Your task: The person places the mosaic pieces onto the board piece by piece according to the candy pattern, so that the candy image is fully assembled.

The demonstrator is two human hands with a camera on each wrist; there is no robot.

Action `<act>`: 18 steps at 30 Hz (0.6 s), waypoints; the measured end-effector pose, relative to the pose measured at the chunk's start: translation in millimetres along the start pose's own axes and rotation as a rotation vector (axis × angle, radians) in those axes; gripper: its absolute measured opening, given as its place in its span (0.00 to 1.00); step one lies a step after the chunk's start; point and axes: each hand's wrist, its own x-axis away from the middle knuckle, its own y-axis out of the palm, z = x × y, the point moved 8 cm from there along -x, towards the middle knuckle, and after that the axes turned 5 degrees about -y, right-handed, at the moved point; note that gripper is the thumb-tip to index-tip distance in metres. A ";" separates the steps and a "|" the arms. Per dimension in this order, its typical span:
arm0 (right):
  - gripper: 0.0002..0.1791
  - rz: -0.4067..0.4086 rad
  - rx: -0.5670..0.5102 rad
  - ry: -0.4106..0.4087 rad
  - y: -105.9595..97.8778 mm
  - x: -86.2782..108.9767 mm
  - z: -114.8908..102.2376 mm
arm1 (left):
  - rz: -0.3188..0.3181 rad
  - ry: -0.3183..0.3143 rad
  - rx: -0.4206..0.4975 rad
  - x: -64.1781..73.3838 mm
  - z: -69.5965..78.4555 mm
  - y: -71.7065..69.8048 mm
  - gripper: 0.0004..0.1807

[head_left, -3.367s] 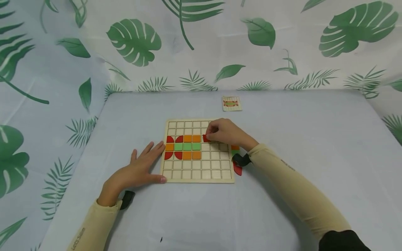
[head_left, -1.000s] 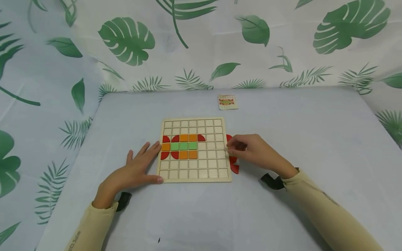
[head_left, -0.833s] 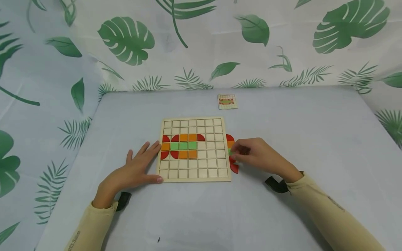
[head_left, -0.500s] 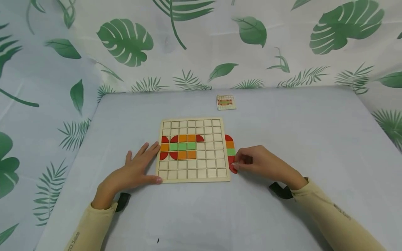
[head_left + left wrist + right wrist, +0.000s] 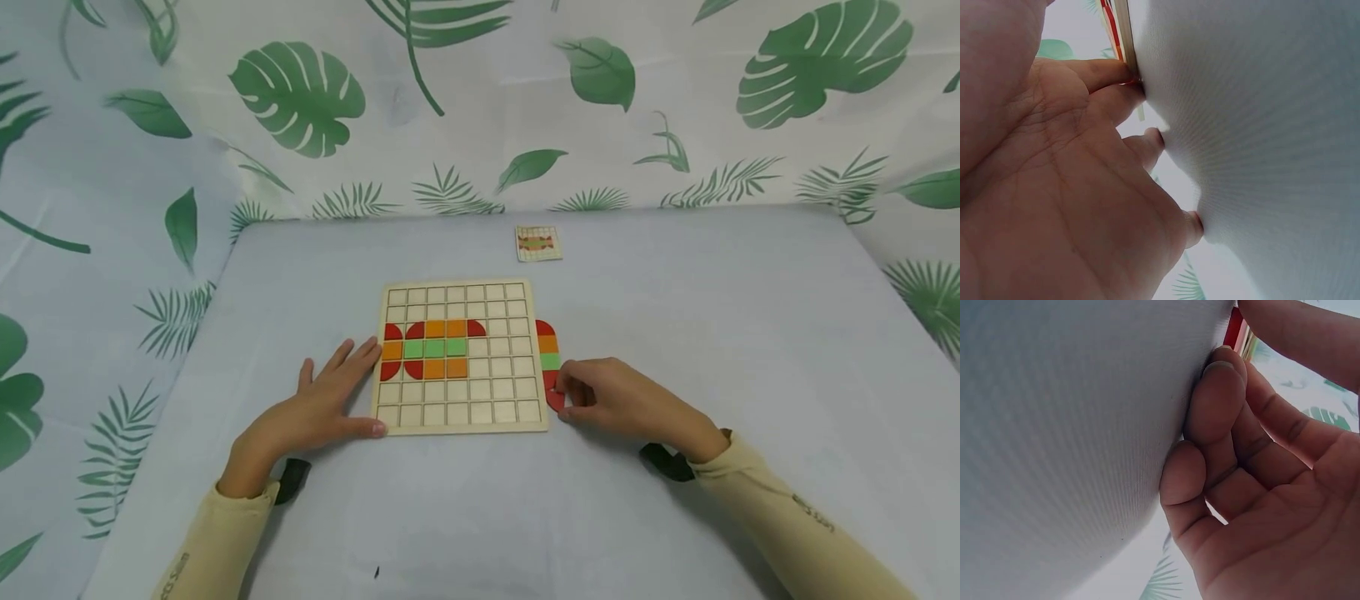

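Observation:
A wooden grid board point(image 5: 459, 421) lies on the table, with red quarter-circle, orange square and green square tiles point(image 5: 435, 348) in its cells. My left hand point(image 5: 318, 412) rests at its left side, fingers spread and straight, fingertips and thumb at the edge; the left wrist view shows the fingertips down on the cloth. Along the right edge stands a column of loose tiles: red, orange, green point(image 5: 551, 362), then red. My right hand point(image 5: 611, 400) has thumb and index finger around the lowest red quarter-circle tile point(image 5: 555, 401), whose red side point(image 5: 1234, 328) shows between them in the right wrist view.
Behind the board lies a small pattern card point(image 5: 537, 243) with a red, orange and green design on a grid. A pale cloth point(image 5: 450, 517) covers the table, and a leaf-print sheet point(image 5: 450, 125) hangs at the back and left.
My right hand has left a red quarter-circle tile in the board's third row, moved right to the loose tiles, and slid down along them to the lowest one. My left hand stays put.

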 end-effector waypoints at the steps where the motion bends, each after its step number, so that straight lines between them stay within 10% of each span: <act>1: 0.11 0.000 0.002 0.000 0.3 -0.2 0.1 | 0.000 -0.001 0.000 0.1 -0.2 0.0 0.62; 18: 0.16 0.058 -0.018 -0.042 -16.2 -6.5 1.8 | 0.001 0.008 0.006 0.4 -2.1 -0.8 0.61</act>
